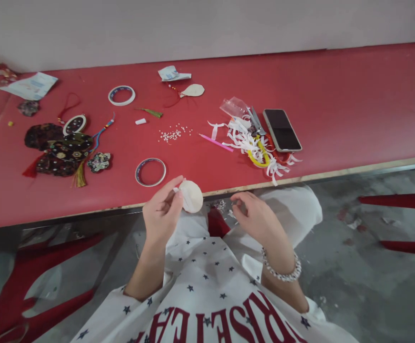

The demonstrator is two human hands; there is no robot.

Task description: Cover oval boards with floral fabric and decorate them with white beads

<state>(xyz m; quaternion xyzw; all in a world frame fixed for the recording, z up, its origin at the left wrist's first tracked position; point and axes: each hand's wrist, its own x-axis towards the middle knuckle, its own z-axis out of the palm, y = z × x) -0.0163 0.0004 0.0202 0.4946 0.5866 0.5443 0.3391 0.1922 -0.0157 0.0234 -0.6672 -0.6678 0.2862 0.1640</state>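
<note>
Over the shirt (207, 286), the left hand (162, 214) pinches a white disc (192, 196) steady by its edge; the right hand (255, 220) hangs loosely curled.

A loose white T-shirt (207, 286) covers the torso, printed all over with small dark navy five-pointed stars (190, 288). Large dark red capital lettering (207, 324) runs across the chest, upside down in this view and cut off by the bottom edge; "RISE" can be made out in it. The short sleeves (312, 309) are wide and plain white. Below the shirt, white fabric (293, 214) lies over the lap, with a red patch (218, 223) at its middle; whether it is trousers or a skirt cannot be told. The right wrist (277, 255) wears a bracelet of small pearly-white beads (281, 267).
</note>
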